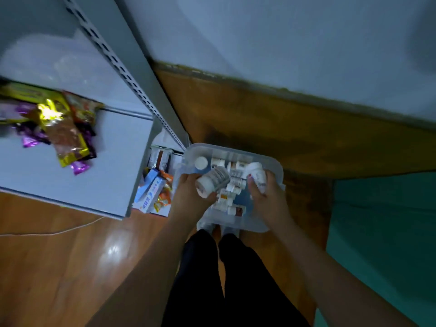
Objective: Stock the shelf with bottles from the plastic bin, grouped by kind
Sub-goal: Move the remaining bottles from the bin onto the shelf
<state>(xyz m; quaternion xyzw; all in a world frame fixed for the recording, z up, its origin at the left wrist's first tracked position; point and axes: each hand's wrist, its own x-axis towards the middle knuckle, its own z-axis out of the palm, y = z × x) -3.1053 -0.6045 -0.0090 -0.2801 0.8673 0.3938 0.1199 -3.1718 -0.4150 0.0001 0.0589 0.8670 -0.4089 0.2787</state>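
Note:
A clear plastic bin (274,165) sits on the wooden floor right of the shelf, holding several small white bottles (236,182). Over the bin, my left hand (188,197) grips a large white bottle with a grey label (212,181), tilted on its side. My right hand (269,197) holds another white bottle (257,174) above the bin's right half. One white-capped bottle (201,162) stands upright at the bin's far left. The grey metal shelf (113,161) stands to the left of the bin.
Shiny snack packets (61,128) lie on the upper shelf board. Toothpaste boxes (151,192) and sachets sit on the lower board beside the bin. A white cable (59,231) runs across the floor. My black-trousered legs (224,279) stand just before the bin. A teal surface (382,232) lies right.

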